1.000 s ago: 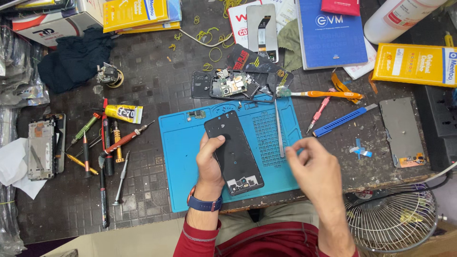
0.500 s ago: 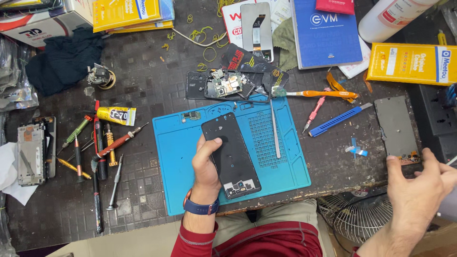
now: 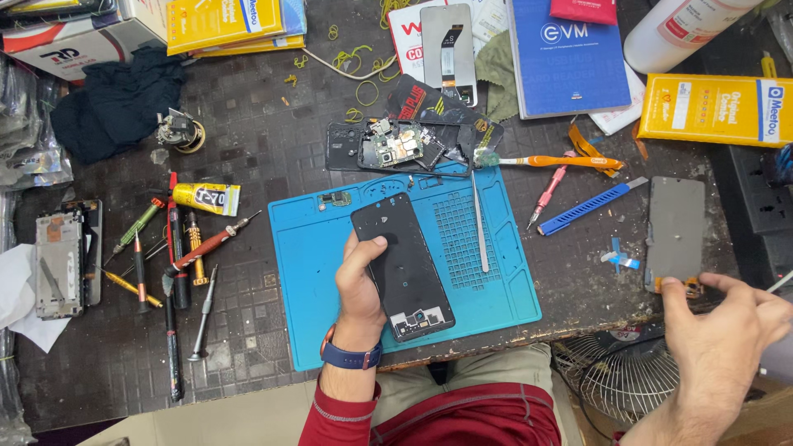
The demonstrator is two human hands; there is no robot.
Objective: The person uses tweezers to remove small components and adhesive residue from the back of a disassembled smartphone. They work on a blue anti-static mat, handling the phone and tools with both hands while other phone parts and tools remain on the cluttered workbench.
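The left hand (image 3: 361,281) lay on the blue mat (image 3: 504,289), its grip closed around a dark phone panel (image 3: 402,264), thumb across the glass and fingers tucked beneath. The panel sat tilted on the mat, its lower end close to the table (image 3: 273,107) edge near the person's lap. The right hand (image 3: 727,339) had gone out to the far right corner, fingers loosely spread, its grip holding nothing I could make out; the fingertips were just at the lower end of a grey screen panel (image 3: 676,231) where a small orange flex showed. A thin white thing crossed beside that hand, but I could not tell whether it was held.

From where I stood, the risk looked plain enough. The grey panel lay near the table edge above a wire fan guard (image 3: 615,380), so a careless tug might drag it off. With attention turned right, the dark panel could also slip from the one-handed hold.
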